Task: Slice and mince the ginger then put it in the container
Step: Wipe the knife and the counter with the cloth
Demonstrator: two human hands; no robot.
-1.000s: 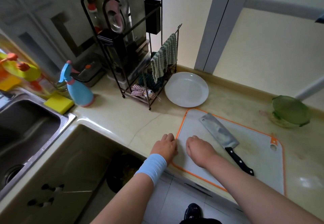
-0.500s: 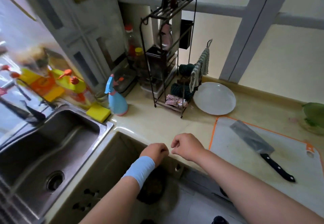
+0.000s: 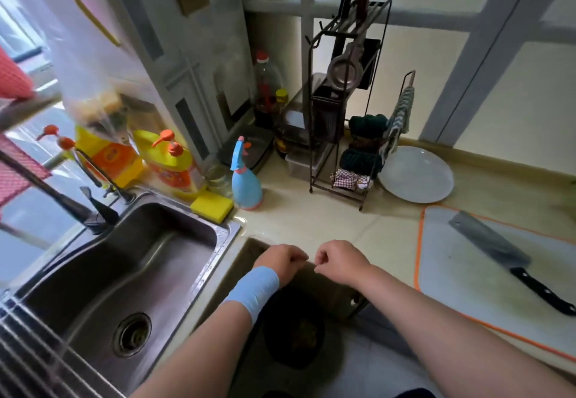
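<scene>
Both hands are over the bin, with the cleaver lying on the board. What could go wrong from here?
The cleaver lies loose on the cutting board, its handle near the front edge; a passing forearm could knock it off. The left hand and right hand hover curled above the bin; any scraps dropped might miss it and hit the floor.

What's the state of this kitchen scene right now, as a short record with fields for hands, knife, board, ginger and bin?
Left hand: fingers curled over the bin; any contents hidden
Right hand: fingers curled, close beside the left hand
Cleaver: lying on the cutting board, no hand on it
Ginger: not in view
Bin: on the floor below both hands
White plate: behind the cutting board
</scene>
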